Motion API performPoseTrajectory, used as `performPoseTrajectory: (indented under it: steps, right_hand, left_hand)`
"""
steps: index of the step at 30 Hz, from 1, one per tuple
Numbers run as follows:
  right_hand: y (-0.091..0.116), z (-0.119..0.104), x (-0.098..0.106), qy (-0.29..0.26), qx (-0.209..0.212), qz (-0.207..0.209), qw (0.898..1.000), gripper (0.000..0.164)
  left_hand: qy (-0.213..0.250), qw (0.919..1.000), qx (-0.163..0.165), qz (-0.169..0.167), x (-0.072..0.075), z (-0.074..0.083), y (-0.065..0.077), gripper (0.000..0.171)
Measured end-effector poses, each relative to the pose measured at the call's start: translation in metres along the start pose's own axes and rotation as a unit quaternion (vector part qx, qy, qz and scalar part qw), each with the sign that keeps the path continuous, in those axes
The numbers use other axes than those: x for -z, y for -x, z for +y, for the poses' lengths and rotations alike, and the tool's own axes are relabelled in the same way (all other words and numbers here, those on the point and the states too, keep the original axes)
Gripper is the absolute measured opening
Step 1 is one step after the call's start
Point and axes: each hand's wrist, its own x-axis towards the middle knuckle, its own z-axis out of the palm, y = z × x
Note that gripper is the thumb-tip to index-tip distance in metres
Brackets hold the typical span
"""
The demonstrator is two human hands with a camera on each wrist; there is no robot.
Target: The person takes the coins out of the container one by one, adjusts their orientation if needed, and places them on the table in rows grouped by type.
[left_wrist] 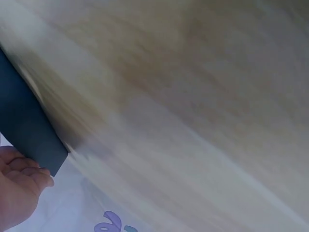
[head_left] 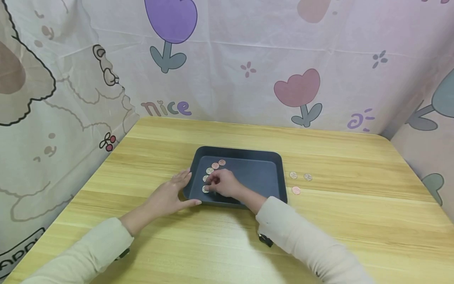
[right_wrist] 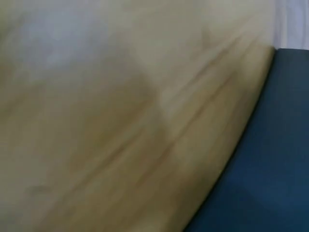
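Note:
A dark rectangular tray lies on the wooden table. Spread around its near left corner, my left hand rests its fingers at the left wall and its thumb along the front wall. In the left wrist view the fingers meet the tray's dark outer wall. Inside the tray, my right hand reaches down at the left, thumb tip touching a silver coin. Its index fingertip is beside another silver coin, partly covered. Further up the curved row come a silver coin and two copper coins.
Right of the tray, two silver coins and a copper coin lie on the table. A printed cloth hangs behind the table and along both sides. The right wrist view shows blurred tabletop and the tray's outer wall.

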Motion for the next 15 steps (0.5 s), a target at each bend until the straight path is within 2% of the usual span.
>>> performPoseTrajectory:
  steps: [5, 15]
  right_hand:
    - [-0.0010, 0.0008, -0.0060, 0.042, 0.019, -0.005, 0.999, 0.018]
    - [-0.0010, -0.0012, -0.0078, 0.080, 0.028, -0.018, 0.996, 0.016]
  left_hand:
    - [0.001, 1.0000, -0.001, -0.004, 0.0022, 0.0016, -0.0003, 0.092]
    - [0.002, 0.9999, 0.005, -0.011, 0.0031, 0.0021, -0.0001, 0.094]
